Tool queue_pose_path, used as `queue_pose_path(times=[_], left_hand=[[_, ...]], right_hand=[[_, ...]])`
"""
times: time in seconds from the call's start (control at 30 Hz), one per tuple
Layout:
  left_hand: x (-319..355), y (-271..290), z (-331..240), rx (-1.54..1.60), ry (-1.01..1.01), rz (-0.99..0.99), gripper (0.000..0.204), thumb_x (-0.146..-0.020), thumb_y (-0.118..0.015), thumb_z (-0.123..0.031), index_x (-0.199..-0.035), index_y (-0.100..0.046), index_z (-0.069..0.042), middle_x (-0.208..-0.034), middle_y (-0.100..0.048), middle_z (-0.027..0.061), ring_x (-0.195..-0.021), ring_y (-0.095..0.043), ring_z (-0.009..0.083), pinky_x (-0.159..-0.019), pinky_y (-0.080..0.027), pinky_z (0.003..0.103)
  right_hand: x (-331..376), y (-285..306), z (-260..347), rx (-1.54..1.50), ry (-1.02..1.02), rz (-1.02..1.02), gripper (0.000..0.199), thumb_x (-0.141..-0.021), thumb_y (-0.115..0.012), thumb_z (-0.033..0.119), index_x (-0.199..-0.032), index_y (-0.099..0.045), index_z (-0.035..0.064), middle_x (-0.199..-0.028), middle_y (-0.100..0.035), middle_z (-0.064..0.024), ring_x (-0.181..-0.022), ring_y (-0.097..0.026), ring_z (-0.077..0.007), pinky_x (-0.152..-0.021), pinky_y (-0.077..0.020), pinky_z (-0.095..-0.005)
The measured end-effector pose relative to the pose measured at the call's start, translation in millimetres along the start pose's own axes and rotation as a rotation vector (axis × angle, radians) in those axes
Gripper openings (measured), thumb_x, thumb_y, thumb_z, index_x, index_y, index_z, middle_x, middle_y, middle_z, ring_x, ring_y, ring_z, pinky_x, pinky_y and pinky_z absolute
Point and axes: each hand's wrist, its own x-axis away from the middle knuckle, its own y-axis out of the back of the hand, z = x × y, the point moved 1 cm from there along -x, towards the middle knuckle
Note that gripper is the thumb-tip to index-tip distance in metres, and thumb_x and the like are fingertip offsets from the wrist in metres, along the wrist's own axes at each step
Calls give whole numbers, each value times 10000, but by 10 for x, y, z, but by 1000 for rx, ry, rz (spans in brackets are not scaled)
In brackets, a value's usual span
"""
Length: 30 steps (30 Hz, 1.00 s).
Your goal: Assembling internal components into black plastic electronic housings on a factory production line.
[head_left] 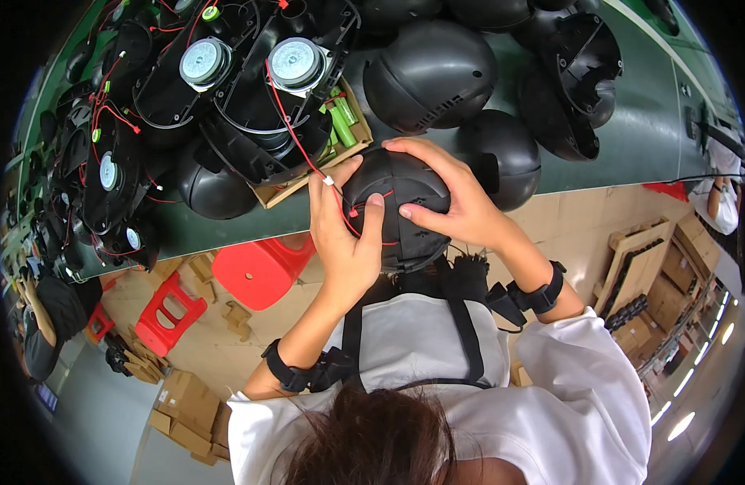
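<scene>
Head view. Both hands grip a black rounded plastic shell (400, 206), held at the near edge of the green desk (631, 137), directly above the person's chest.

Left hand (344, 242): wraps the left side of the shell. The fingers (375, 212) are spread over its upper surface, with the thumb raised toward the shell's top edge. A thin red wire (295, 133) runs from the assemblies on the desk down past the thumb, carries a small white connector (329, 181) just beside the thumb, and loops under the fingers across the shell.

Right hand (457, 202): covers the right side and top of the shell. The fingers are curved and pressed against the surface, the thumb lying flat on the middle of the shell, close to the left index fingertip. Each wrist carries a black strap.

On the desk behind the shell:
- an open cardboard tray (340, 145) holding green cylindrical cells (341, 125), just left of the shell;
- black housings fitted with two round silver speaker drivers (251, 65), red wiring running between them;
- further black domed shells (429, 77), to the rear and right, one touching the held shell's right side.

Below the desk edge: a red plastic stool (259, 271) on the floor, with flattened cardboard boxes (186, 408) nearby.
</scene>
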Motion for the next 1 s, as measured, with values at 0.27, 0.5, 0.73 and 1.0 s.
queue_pose_path(times=[0.27,0.5,0.73,1.0], left_hand=[[-52,46,-3,-7,-58,10,381,-833,-628,-86,-1201,-568,-8,-1115,-534,181,-1030,-560,349,-909,-437,391],[211,292,-610,15,-101,106,395,-867,-587,-87,-1231,-516,50,-1190,-500,173,-1154,-479,294,-1041,-330,390],[42,-161,-1518,24,-366,324,405,-813,-621,-27,-1204,-544,45,-1192,-541,181,-1151,-502,298,-1035,-343,384],[149,-345,-2198,240,-495,516,387,-803,-627,-16,-1183,-568,25,-1160,-542,164,-1089,-539,284,-968,-406,368]], right_hand=[[4,-22,-84,9,90,-46,638,-721,-726,100,-1306,-487,14,-1312,-520,-190,-1227,-508,-350,-1040,-389,-398],[298,7,584,14,115,-130,640,-719,-719,112,-1304,-483,8,-1320,-506,-194,-1242,-489,-372,-1042,-384,-414],[1007,723,1004,-390,108,-356,707,-683,-667,36,-1350,-445,-37,-1414,-450,-190,-1363,-380,-290,-1146,-255,-417],[1478,989,1489,-231,256,-527,766,-612,-678,214,-1303,-488,-58,-1366,-501,-221,-1330,-432,-334,-1112,-308,-439]])
